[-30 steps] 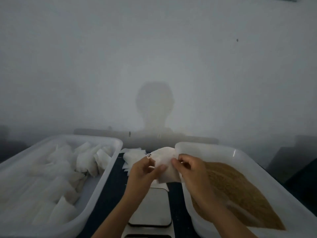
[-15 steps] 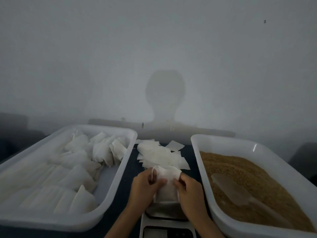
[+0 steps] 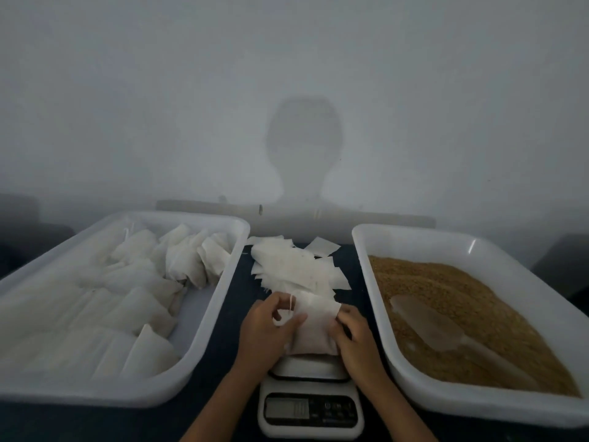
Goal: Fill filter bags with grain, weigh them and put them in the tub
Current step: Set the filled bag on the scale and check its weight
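Both hands hold one filled filter bag (image 3: pixel 314 327) upright on the platform of the scale (image 3: pixel 309 400). The left hand (image 3: pixel 266 333) curls its fingers and thumb round the bag's left side near the top, where the white drawstring (image 3: pixel 290 309) loops out between them. The right hand (image 3: pixel 355 338) grips the bag's right side, fingers bent against the paper. The bag's lower part bulges and rests on the scale's pale plate; its flat upper edge leans away from the person. The scale's dark display panel faces the camera below the wrists, its reading too dim to make out. Just beyond the bag, a loose heap of empty filter bags (image 3: pixel 294 269) lies on the dark table (image 3: pixel 236 301), between two white tubs. The left tub (image 3: pixel 220 311) holds many filled bags (image 3: pixel 134 295), laid in rows and piled toward its far end. The right tub (image 3: pixel 373 275) is spread with brown grain (image 3: pixel 452 301), and a pale translucent scoop (image 3: pixel 430 330) lies on top of the grain with its handle pointing toward the near right corner. Behind everything, a plain wall (image 3: pixel 127 90) carries the person's shadow.
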The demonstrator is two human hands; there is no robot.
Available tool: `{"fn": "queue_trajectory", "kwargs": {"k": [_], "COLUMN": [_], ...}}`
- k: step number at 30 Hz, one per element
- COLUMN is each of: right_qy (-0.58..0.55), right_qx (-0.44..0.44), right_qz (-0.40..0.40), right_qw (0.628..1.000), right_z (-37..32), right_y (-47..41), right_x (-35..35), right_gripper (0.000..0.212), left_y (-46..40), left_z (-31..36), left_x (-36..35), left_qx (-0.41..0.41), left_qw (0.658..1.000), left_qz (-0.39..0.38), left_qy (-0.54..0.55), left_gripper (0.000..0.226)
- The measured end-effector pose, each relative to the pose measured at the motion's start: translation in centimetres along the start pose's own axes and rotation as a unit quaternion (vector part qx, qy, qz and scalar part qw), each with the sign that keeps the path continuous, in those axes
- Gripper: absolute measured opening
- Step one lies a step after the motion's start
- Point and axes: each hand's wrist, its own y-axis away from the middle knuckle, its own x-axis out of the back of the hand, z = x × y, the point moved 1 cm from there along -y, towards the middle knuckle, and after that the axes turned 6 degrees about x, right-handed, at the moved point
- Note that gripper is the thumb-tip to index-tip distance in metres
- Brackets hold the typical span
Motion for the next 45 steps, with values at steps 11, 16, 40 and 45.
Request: {"fn": "queue_trajectory", "kwargs": {"k": [11,16,40,45], "right_qy": [-0.183,-0.204,-0.173,-0.116], "right_qx": [-0.082,-0.075,-0.048,-0.047], "right_qz": [0.029,0.029,0.016,0.019], "right_qw": [0.979,0.976,0.984,0.992], "right_z": [1.3,1.2,0.8,0.7], "right_y": [1.0,1.0,-0.8,-1.9], "right_x": [0.7,0.7,0.6,-0.1], "right_gripper": [0.039,0.036,0.032,0.027], "left_y": [-0.1,-0.4,-1.3,-2.4], "left_z": [-2.6,-2.9,-1.2,0.2], "left_x": [1.2,1.1,0.4,-0.5], "left_qx": [0.095,0.109,0.087,0.140], "left_qw": [0.980,0.968,0.991,0.981], "left_qz": [0.096,0.116,-0.046,-0.131], "left_qy": [0.149,0.195,0.094,0.024], "left_gripper": [0.012,0.009,0.025,0.054]}}
